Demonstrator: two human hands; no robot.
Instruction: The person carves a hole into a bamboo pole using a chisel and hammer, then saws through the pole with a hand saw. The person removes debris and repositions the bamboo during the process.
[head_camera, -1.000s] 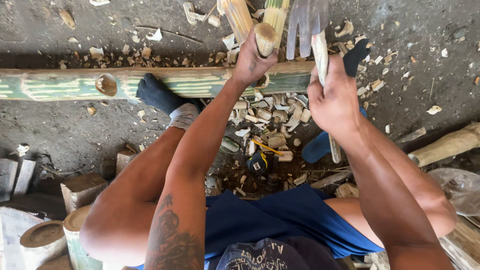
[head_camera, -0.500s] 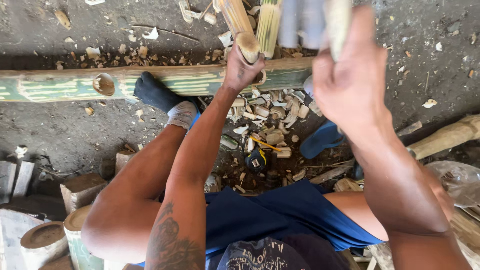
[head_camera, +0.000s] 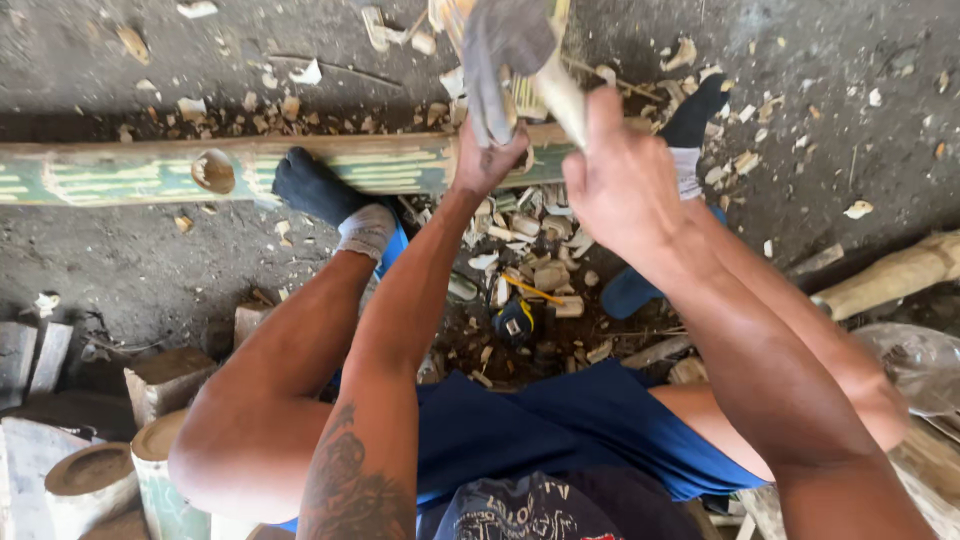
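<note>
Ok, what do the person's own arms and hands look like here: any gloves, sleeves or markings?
Both arms are bare to the top of the view, with no sleeves showing. The left hand and right hand wear no gloves, rings or watch that I can see. The left forearm carries a dark tattoo near the elbow; its design is too unclear to make out. The right arm shows no markings.

Both hands raised ahead: left hand (head_camera: 487, 160) clenched; right hand (head_camera: 622, 185) fisted, arms outstretched
</note>
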